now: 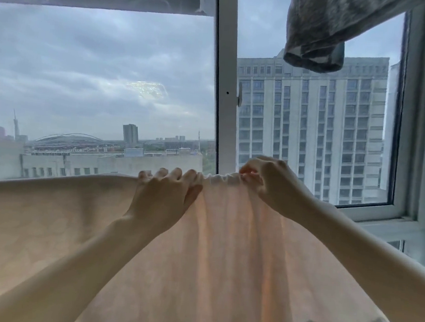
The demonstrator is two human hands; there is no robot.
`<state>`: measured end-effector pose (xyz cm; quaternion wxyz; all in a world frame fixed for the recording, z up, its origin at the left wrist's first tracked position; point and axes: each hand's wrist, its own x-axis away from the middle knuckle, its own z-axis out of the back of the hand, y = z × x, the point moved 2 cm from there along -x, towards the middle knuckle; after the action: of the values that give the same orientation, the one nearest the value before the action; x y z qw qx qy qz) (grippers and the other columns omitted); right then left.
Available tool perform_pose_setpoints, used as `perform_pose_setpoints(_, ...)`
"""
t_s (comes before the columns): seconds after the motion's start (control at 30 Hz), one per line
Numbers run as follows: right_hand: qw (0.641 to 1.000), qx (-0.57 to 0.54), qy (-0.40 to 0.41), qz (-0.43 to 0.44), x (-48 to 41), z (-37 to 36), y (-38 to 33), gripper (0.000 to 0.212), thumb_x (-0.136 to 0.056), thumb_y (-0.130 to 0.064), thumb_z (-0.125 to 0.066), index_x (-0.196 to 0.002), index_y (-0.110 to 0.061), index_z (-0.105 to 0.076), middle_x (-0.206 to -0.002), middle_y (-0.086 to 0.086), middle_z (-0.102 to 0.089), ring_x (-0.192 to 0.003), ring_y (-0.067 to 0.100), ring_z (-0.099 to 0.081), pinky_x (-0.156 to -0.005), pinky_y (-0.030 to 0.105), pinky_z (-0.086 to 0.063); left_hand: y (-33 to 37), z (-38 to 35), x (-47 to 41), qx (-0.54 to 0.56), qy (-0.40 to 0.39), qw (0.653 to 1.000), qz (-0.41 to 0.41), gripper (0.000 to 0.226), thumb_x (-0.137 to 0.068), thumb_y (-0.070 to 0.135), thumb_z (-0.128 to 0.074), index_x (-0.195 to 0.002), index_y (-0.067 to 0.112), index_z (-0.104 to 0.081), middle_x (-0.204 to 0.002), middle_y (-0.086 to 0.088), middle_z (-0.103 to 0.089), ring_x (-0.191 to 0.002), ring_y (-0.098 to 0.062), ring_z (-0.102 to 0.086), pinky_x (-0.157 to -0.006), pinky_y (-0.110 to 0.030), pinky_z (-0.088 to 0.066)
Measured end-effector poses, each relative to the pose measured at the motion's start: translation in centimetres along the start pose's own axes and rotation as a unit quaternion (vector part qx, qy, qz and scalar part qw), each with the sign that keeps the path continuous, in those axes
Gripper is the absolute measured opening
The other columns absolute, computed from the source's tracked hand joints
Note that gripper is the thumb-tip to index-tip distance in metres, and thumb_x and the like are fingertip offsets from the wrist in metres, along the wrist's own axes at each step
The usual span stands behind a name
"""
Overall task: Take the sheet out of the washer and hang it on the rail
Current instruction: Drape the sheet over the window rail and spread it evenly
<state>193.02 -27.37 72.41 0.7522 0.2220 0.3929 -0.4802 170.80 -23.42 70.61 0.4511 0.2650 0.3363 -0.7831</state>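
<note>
pinching the peach sheet at its gathered top hem, the right hand sits near the left hand, whose fingers hook over the same edge. it hangs before the window — rail unseen. so narrow a hold may let the wide sides sag and slip.

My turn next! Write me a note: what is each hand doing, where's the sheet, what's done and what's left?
Left hand: grips the sheet's top edge, fingers curled over it.
Right hand: pinches the bunched top edge, just to the right of the left hand.
Sheet: pale, held up in front of the window, hanging down from both hands and spreading off to the left.
Done: the sheet is out of the washer and lifted.
Left: get it over the rail. The rail is not in view; a grey cloth hangs above on the right, so look up there.
</note>
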Motion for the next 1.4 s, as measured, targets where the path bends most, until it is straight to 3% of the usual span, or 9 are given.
perform_pose_setpoints(0.23,0.998,0.051,0.015,0.016,-0.5,-0.7,-0.4,0.013,-0.099,-0.012,-0.049,-0.096,-0.006,-0.060,-0.092,0.006,-0.061,-0.079,0.016,-0.057,-0.073,0.031,-0.053,-0.6,0.2,0.6,0.003,0.025,1.000,-0.014,0.057,-0.097,0.058,-0.010,-0.124,0.029,-0.051,-0.101,0.003,-0.068,-0.088,-0.027,-0.065,-0.080,-0.042,-0.042)
perform_pose_setpoints(0.37,0.991,0.065,0.069,-0.096,-0.4,1.0,2.8,0.010,-0.097,-0.004,-0.049,-0.092,-0.006,-0.058,-0.087,0.004,-0.054,-0.072,0.015,-0.053,-0.057,0.013,-0.037,-0.7,0.1,0.7,0.003,0.020,1.000,0.000,0.057,-0.095,0.056,-0.014,-0.136,0.030,-0.045,-0.108,0.001,-0.068,-0.094,-0.029,-0.065,-0.083,-0.044,-0.042)
perform_pose_setpoints(0.53,0.971,0.127,-0.015,-0.204,2.4,1.9,6.7,0.021,-0.093,-0.002,-0.047,-0.076,-0.006,-0.059,-0.080,0.012,-0.065,-0.068,0.024,-0.061,-0.065,0.041,-0.056,-0.1,0.0,0.4,0.004,0.017,1.000,0.006,0.057,-0.098,0.054,-0.010,-0.130,0.028,-0.050,-0.106,0.002,-0.068,-0.095,-0.028,-0.065,-0.084,-0.043,-0.041)
perform_pose_setpoints(0.63,0.985,0.085,0.030,-0.148,2.8,1.5,5.4,0.015,-0.095,-0.011,-0.051,-0.085,-0.010,-0.062,-0.083,0.006,-0.066,-0.072,0.021,-0.061,-0.067,0.038,-0.054,0.4,0.0,0.0,0.009,0.027,1.000,-0.001,0.056,-0.098,0.053,-0.008,-0.111,0.026,-0.055,-0.093,0.003,-0.066,-0.086,-0.026,-0.065,-0.080,-0.041,-0.042)
perform_pose_setpoints(0.73,0.998,0.002,0.032,-0.059,1.7,0.9,2.6,0.012,-0.095,-0.012,-0.056,-0.103,-0.011,-0.065,-0.095,0.001,-0.068,-0.079,0.009,-0.062,-0.067,0.011,-0.048,0.8,0.1,-0.3,0.013,0.023,1.000,0.000,0.051,-0.098,0.051,-0.013,-0.110,0.026,-0.055,-0.094,0.004,-0.066,-0.086,-0.025,-0.064,-0.081,-0.041,-0.042)
perform_pose_setpoints(0.77,0.999,-0.009,0.016,-0.038,1.4,0.5,2.0,0.013,-0.094,-0.014,-0.059,-0.105,-0.011,-0.065,-0.099,0.000,-0.068,-0.082,0.007,-0.062,-0.068,0.009,-0.047,0.9,0.2,-0.3,0.011,0.020,1.000,0.001,0.050,-0.098,0.051,-0.013,-0.112,0.027,-0.055,-0.096,0.005,-0.066,-0.087,-0.024,-0.064,-0.081,-0.040,-0.042)
perform_pose_setpoints(0.93,1.000,0.002,0.006,0.003,0.5,-0.4,0.6,0.006,-0.092,-0.015,-0.062,-0.096,-0.012,-0.066,-0.093,0.000,-0.065,-0.082,0.012,-0.063,-0.077,0.031,-0.057,0.7,0.4,-0.2,0.020,0.015,1.000,0.006,0.054,-0.097,0.051,-0.011,-0.116,0.029,-0.056,-0.097,0.006,-0.066,-0.088,-0.022,-0.064,-0.082,-0.039,-0.041)
perform_pose_setpoints(1.13,0.995,0.085,0.024,0.047,0.3,-0.2,-0.5,0.006,-0.096,-0.012,-0.055,-0.092,-0.011,-0.059,-0.089,0.001,-0.062,-0.080,0.013,-0.055,-0.074,0.031,-0.054,0.7,0.3,-0.1,0.045,0.031,0.998,0.040,0.047,-0.099,0.052,-0.020,-0.104,0.028,-0.060,-0.090,0.008,-0.067,-0.083,-0.020,-0.065,-0.083,-0.038,-0.043)
perform_pose_setpoints(1.4,0.994,0.079,0.071,-0.009,-0.8,1.4,0.6,0.012,-0.099,-0.020,-0.050,-0.096,-0.011,-0.058,-0.092,0.002,-0.062,-0.084,0.014,-0.055,-0.075,0.030,-0.051,1.2,0.7,-1.8,0.202,0.070,0.973,0.088,0.034,-0.100,0.045,-0.036,-0.088,0.027,-0.063,-0.082,0.009,-0.066,-0.080,-0.019,-0.062,-0.085,-0.038,-0.041)
